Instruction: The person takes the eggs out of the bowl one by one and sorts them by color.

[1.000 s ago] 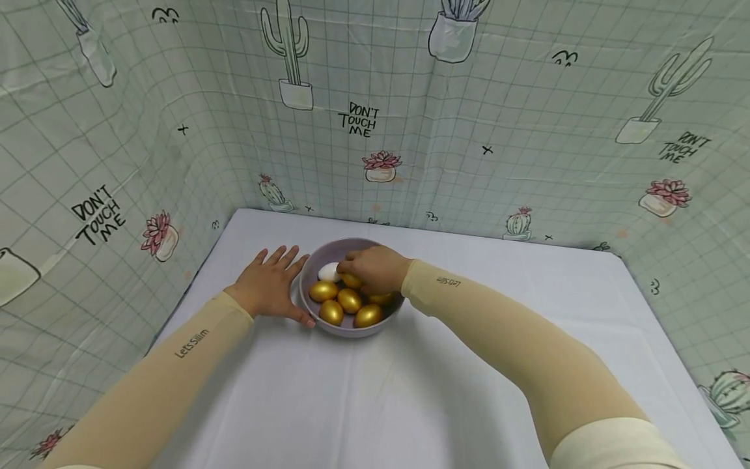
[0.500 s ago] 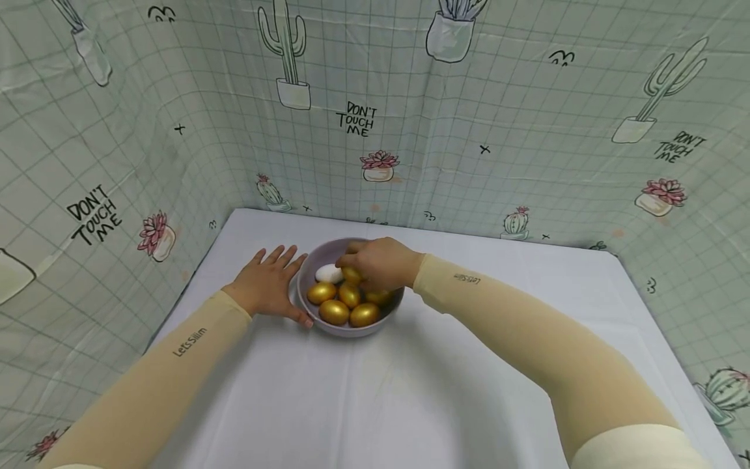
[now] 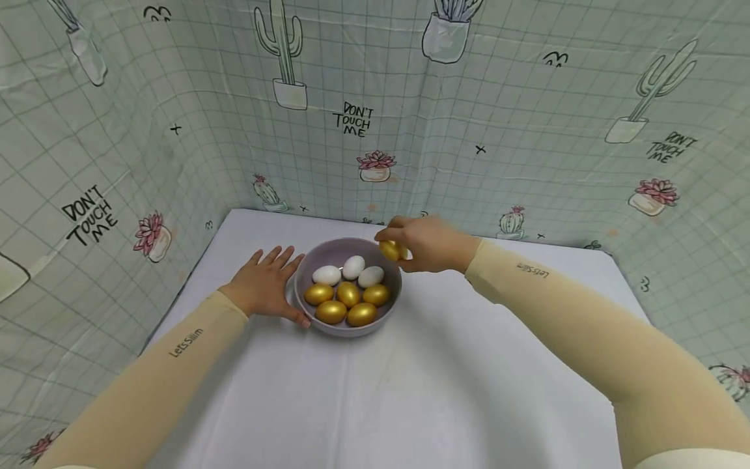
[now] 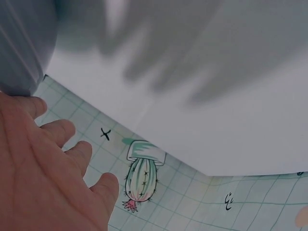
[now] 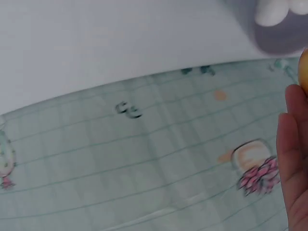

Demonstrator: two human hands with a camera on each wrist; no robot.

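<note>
My right hand (image 3: pixel 432 242) pinches a gold egg (image 3: pixel 391 250) above the bowl's far right rim. In the right wrist view, part of that gold egg (image 5: pixel 303 72) shows by the fingertips of the right hand (image 5: pixel 294 149). Several gold eggs (image 3: pixel 348 295) lie in the near half of a mauve bowl (image 3: pixel 350 331). Three white eggs (image 3: pixel 353 268) sit along its far half. With fingers spread, my left hand (image 3: pixel 263 281) rests against the bowl's left side. The left wrist view shows the left hand (image 4: pixel 43 163) touching the bowl's outer wall (image 4: pixel 26 43).
The bowl stands on a white-covered table (image 3: pixel 375 397), left of its middle. A grid-patterned cloth (image 3: pixel 410 117) with cactus prints hangs behind and on both sides. The table's back edge runs just beyond the bowl.
My right hand has risen out of the bowl and moved right with a gold egg, uncovering two more white eggs. Some gold eggs in the bowl have shifted. The left hand stays by the bowl.
</note>
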